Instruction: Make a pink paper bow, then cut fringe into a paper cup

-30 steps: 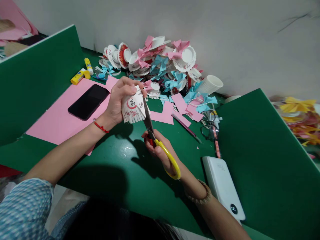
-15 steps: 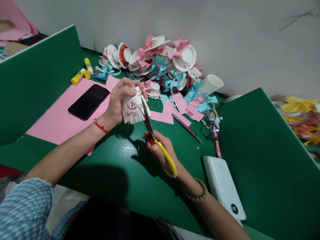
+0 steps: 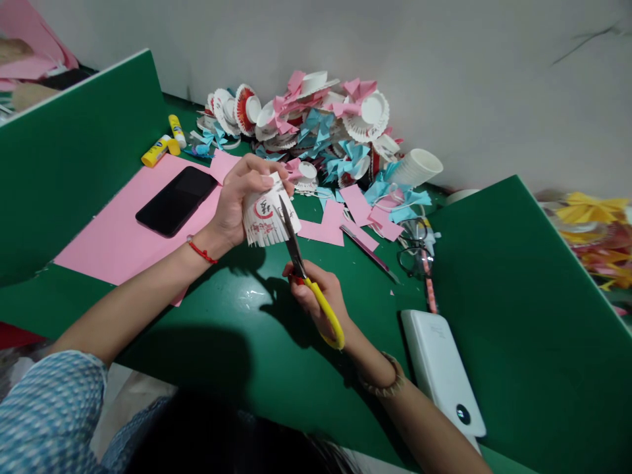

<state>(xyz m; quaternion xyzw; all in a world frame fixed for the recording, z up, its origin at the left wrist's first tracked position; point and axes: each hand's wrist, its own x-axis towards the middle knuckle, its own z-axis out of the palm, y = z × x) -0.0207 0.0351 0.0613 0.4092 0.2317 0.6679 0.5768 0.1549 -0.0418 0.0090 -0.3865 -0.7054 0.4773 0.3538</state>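
Observation:
Closed around a white paper cup (image 3: 266,214) printed with red and black, my left hand (image 3: 241,197) holds it up above the table. The cup's lower rim is cut into a fringe of narrow strips. Gripped in my right hand (image 3: 320,293) is a pair of scissors (image 3: 323,306) with yellow and red handles. Their dark blades point up and away from me and lie against the right side of the cup. A black phone (image 3: 176,201) rests on pink paper (image 3: 99,240) left of my left hand.
Behind my hands a heap of paper-cup crafts (image 3: 316,128) leans toward the wall, near stacked cups (image 3: 419,166). Glue sticks (image 3: 157,151) lie at left. A craft knife (image 3: 368,250), eyeglasses (image 3: 412,247) and a white power bank (image 3: 442,368) lie at right. Green partitions (image 3: 538,316) flank the table.
Both hands stay almost in place. The cup has shifted very slightly right, and the scissors' handles have drawn a little closer together in my right hand.

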